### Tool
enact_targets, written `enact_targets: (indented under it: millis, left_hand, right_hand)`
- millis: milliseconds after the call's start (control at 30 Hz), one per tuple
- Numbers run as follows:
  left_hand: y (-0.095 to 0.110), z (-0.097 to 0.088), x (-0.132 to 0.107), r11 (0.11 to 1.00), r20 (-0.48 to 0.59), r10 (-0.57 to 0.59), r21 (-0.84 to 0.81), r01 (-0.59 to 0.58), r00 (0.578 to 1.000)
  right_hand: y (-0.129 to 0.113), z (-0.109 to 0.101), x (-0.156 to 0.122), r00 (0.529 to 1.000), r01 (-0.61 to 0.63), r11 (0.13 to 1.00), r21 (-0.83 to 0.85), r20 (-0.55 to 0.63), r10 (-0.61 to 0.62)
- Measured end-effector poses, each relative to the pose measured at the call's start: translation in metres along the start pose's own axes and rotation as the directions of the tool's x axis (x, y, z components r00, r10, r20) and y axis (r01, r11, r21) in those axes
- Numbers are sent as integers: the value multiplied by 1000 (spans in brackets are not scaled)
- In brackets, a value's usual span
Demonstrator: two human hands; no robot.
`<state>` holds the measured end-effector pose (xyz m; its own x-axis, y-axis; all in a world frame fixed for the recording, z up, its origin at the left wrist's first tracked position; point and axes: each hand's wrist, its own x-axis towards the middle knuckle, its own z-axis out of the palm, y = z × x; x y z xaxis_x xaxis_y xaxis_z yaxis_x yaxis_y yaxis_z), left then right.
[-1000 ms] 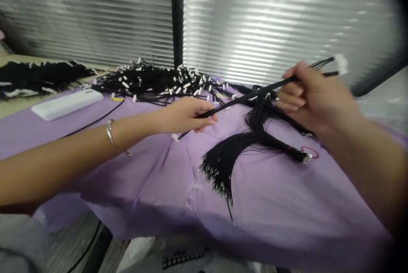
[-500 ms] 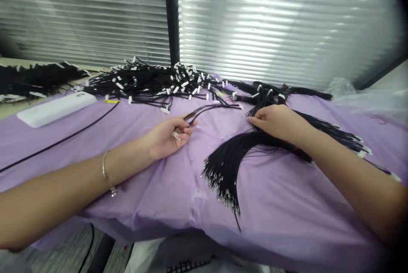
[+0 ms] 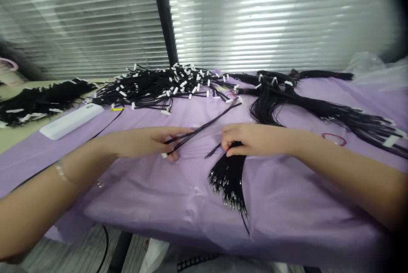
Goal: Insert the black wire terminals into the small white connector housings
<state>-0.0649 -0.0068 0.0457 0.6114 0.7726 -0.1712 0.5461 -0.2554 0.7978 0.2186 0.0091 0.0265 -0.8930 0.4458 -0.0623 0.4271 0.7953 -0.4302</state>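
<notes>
My left hand [image 3: 159, 142] is closed on a few thin black wires [image 3: 208, 124], which stretch up and to the right from its fingers. A small white connector [image 3: 164, 155] shows by the fingertips of that hand. My right hand [image 3: 251, 137] lies over a fanned bundle of black wires [image 3: 231, 169] with shiny metal tips, its thumb and fingers pinched together. A short tuft of black wire ends [image 3: 213, 150] sticks out to the left of its fingers. How many wires it grips is hidden.
Behind lies a heap of black wires with white connectors [image 3: 149, 83]. More wire bundles [image 3: 344, 115] and a red ring-shaped band [image 3: 334, 138] are at the right. A white oblong device [image 3: 72, 122] sits left on the purple cloth [image 3: 143, 200]. Window blinds [image 3: 255, 22] stand behind.
My right hand has come left and down onto the fanned wires and pinches there. My left hand has turned palm down, still holding its wires. The view has shifted slightly.
</notes>
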Motion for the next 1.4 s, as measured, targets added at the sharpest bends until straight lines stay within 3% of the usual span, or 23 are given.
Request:
enact_targets:
  millis: [33, 100, 200, 267, 367, 467, 667, 733, 833, 900, 967, 1033, 1100, 1167, 1233, 1300, 1400]
  left_hand:
    - [6, -3, -7, 997, 151, -49, 64, 39, 987]
    - [13, -9, -16, 982, 227, -85, 182, 43, 970]
    - [9, -14, -21, 977, 32, -96, 193, 88, 995]
    - [2, -15, -20, 994, -128, -111, 5, 113, 985]
    - [-9, -16, -18, 928, -287, -134, -372, 19, 948]
    - [-14, -15, -20, 884, -365, -134, -464, -56, 921]
    - [-18, -12, -28, 999, -463, -19, -40, 0, 886]
    - [-18, -17, -29, 989, -487, 45, 147, 31, 872]
    - [-16, -25, -22, 930, -564, 107, 348, 118, 819]
    - [-11, -26, -8, 957, -604, 40, 252, 143, 796]
    - [-3, -21, 11, 996, -586, -89, -59, 67, 805]
    - [5, -9, 30, 908, -516, -215, -419, -25, 829]
    - [13, 8, 44, 789, -393, -266, -613, -35, 880]
    - [18, 26, 51, 726, -264, -242, -688, -6, 934]
    - [18, 38, 53, 713, -218, -207, -701, -6, 954]
    - [14, 41, 55, 715, -263, -200, -698, -43, 944]
    - [1, 36, 61, 712, -398, -223, -690, -130, 890]
  right_hand:
    - [-2, -1, -2, 1000, 15, 1000, 7, 11, -15]
    - [-4, 0, -3, 1000, 11, 1000, 23, -1, -11]
    - [-3, 4, 1, 993, -60, 998, -4, -106, 59]
    - [2, 8, 6, 986, -68, 997, -36, -153, 62]
    - [8, 12, 11, 990, 16, 998, -62, -138, -24]
    - [8, 13, 12, 992, 54, 994, -99, -111, -65]
    - [0, 17, 6, 981, -81, 995, -66, -182, 68]
    - [0, 18, 5, 972, -97, 995, -1, -214, 95]
    - [-4, 17, 7, 962, -46, 997, 56, -266, 60]
    - [-8, 17, 8, 952, -26, 997, 70, -304, 47]
    - [-12, 18, 10, 935, -42, 996, 84, -347, 69]
    - [-14, 21, 11, 919, -57, 994, 95, -384, 89]
    - [-16, 22, 11, 898, -64, 993, 104, -427, 103]
    - [-17, 23, 10, 867, -80, 988, 129, -481, 133]
    - [-18, 24, 9, 845, -102, 982, 156, -508, 168]
    - [-22, 25, 8, 853, -122, 984, 132, -493, 172]
    - [-27, 29, 6, 896, -141, 990, 0, -426, 128]
